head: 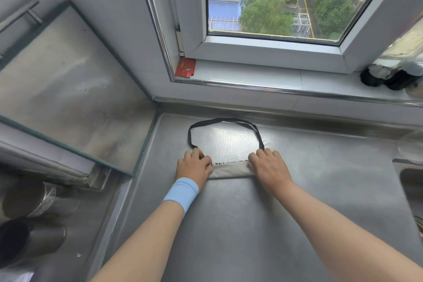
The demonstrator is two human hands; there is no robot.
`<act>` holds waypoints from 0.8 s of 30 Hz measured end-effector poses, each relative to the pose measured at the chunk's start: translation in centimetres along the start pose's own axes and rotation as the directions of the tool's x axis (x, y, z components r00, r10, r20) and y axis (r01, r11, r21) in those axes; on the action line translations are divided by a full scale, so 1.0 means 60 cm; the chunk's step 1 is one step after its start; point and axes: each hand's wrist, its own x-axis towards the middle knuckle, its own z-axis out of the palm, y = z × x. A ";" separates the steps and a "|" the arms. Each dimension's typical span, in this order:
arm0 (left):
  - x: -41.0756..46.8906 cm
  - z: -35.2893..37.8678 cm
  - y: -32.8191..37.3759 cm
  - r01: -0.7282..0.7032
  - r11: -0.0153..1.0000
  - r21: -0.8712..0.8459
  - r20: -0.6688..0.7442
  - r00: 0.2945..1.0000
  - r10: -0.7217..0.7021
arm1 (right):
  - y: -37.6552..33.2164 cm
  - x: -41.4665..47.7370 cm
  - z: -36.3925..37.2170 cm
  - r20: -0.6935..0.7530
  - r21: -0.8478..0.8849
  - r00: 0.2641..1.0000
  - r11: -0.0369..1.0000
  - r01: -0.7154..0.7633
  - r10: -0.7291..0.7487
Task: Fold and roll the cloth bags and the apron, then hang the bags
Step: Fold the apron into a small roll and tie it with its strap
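Observation:
A grey cloth bag [230, 170] lies rolled into a narrow strip on the steel counter [251, 224]. Its black strap [223, 120] loops away from the roll toward the window. My left hand [194, 167], with a light blue wristband, grips the roll's left end with curled fingers. My right hand [267, 166] grips the right end the same way. Both ends of the roll are hidden under my hands.
A glass panel [68, 89] stands at the left of the counter. Metal cups [29, 201] sit low at the left. A red packet [185, 68] and dark jars [389, 78] rest on the window sill. A sink edge [409, 178] shows at the right.

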 end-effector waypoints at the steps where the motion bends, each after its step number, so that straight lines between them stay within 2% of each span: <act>1: 0.002 0.000 0.009 -0.006 0.998 0.066 -0.030 1.000 0.008 | -0.001 0.003 0.001 -0.026 -0.014 1.000 1.000 0.003 -0.003; 2: 0.004 -0.002 0.021 -0.037 0.994 0.099 -0.061 0.997 0.044 | -0.003 0.006 0.002 -0.042 -0.018 0.999 1.000 0.009 -0.010; 4: 0.006 -0.005 0.050 -0.196 0.972 0.128 -0.141 0.967 0.214 | -0.014 0.012 0.003 -0.055 0.032 0.998 0.999 0.036 -0.034; 6: 0.003 0.009 0.071 -0.342 0.924 0.170 -0.101 0.927 0.362 | -0.034 0.017 0.005 -0.055 0.178 0.997 0.982 0.061 -0.052; 7: 0.001 0.025 0.077 -0.368 0.916 0.159 -0.014 0.927 0.374 | -0.041 0.018 0.008 -0.028 0.267 0.999 0.963 0.043 -0.037; 9: -0.006 0.049 0.072 -0.310 0.940 0.143 0.109 0.949 0.296 | -0.046 0.011 0.019 0.069 0.385 0.998 0.923 -0.021 -0.006; 11: -0.004 0.062 0.059 -0.311 0.937 0.160 0.120 0.948 0.295 | -0.032 0.004 0.031 0.107 0.409 0.994 0.913 -0.012 -0.035; 13: 0.000 0.061 0.048 -0.371 0.916 0.154 0.149 0.925 0.350 | -0.017 -0.002 0.037 0.114 0.414 0.987 0.909 0.057 -0.114; 17: 0.013 0.049 0.029 -0.403 0.914 0.042 0.155 0.907 0.392 | 0.000 -0.006 0.046 0.105 0.493 0.981 0.865 0.091 -0.164; 21: 0.020 0.037 0.026 -0.382 0.916 -0.122 0.195 0.896 0.400 | 0.005 0.002 0.056 0.088 0.489 0.980 0.865 0.113 -0.177; 24: 0.023 0.032 0.028 -0.386 0.920 -0.067 0.224 0.893 0.390 | 0.006 0.008 0.051 0.129 0.488 0.974 0.867 0.100 -0.185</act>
